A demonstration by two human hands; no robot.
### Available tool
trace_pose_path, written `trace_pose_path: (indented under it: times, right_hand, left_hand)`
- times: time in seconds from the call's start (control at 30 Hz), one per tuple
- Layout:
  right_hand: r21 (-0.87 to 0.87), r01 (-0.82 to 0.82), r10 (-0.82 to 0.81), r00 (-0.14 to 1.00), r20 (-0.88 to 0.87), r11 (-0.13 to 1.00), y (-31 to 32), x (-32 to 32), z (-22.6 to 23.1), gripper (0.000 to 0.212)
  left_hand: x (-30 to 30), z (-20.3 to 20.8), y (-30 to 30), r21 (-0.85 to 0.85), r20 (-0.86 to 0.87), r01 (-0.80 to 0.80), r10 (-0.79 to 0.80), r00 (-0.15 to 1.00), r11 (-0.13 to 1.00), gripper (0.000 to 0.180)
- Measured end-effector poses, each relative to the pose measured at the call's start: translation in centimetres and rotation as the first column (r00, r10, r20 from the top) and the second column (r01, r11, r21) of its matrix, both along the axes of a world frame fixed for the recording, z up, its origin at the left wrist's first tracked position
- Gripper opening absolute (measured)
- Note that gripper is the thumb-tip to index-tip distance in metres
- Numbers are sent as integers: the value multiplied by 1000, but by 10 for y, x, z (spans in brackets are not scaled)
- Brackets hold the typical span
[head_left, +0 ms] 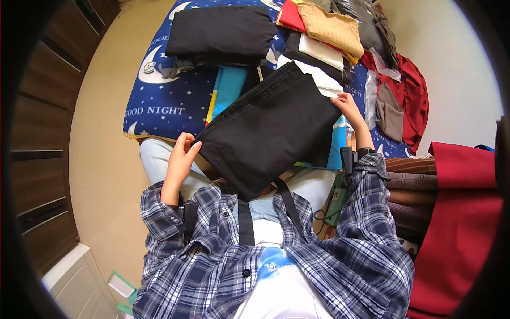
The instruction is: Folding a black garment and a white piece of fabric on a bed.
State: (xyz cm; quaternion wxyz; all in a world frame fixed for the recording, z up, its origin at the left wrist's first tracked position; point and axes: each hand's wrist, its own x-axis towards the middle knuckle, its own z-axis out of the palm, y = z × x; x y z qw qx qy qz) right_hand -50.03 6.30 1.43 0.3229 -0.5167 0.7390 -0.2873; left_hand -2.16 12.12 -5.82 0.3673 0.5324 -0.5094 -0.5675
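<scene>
Cloth of the folded black garment [271, 127], held over the lap before the blue bedspread [164, 101], looks soft, light and floppy — left hand [180, 154] and right hand [348, 106] pinch its opposite edges closed, the sensible places for holding.

A home bedroom: star-and-moon blue bedspread [175, 101] piled with folded clothes [220, 32], wooden wardrobe [42, 133] alongside.

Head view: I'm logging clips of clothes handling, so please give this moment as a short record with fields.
left hand: grips the near left corner of the folded black garment
right hand: holds its far right corner
garment: folded flat, tilted, held above the lap
behind: blue star-print blanket with another folded black piece
right side: red cloth
</scene>
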Motion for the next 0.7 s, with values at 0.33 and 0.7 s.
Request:
trace_pose_path:
  times: [0.33, 0.7]
  right_hand:
    - [282, -147, 253, 885, -391, 948, -66, 38, -8, 58]
    - [33, -210, 177, 717, -674, 977, -67, 68, -13, 24]
  left_hand:
    - [1, 0, 3, 14, 71, -9, 8, 997, 1000, 16]
    - [1, 13, 3, 3, 125, 0, -1, 992, 1000, 16]
